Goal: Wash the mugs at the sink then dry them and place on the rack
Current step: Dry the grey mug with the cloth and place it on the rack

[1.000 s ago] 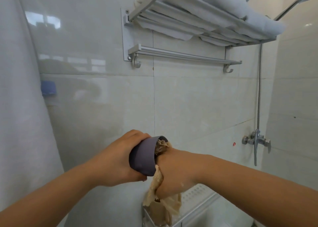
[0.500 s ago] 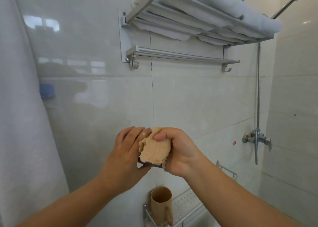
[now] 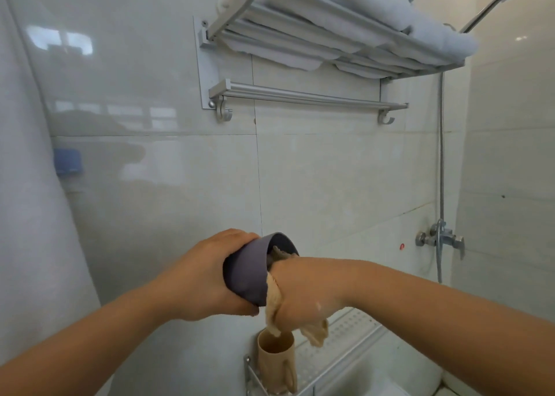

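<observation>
**Cloth inside the grey mug**

My left hand (image 3: 207,278) has its fingers wrapped around the grey mug (image 3: 249,271), gripping its wall and holding it on its side in the air, mouth toward my right. My right hand (image 3: 300,293) is pushed into that mouth with a tan cloth (image 3: 274,301); its fingers are hidden inside, so I cannot tell how they are set. The cloth's loose ends hang below my wrist. Under them a tan mug (image 3: 277,359) stands upright on the metal rack (image 3: 339,344) fixed to the tiled wall (image 3: 330,179).
</observation>
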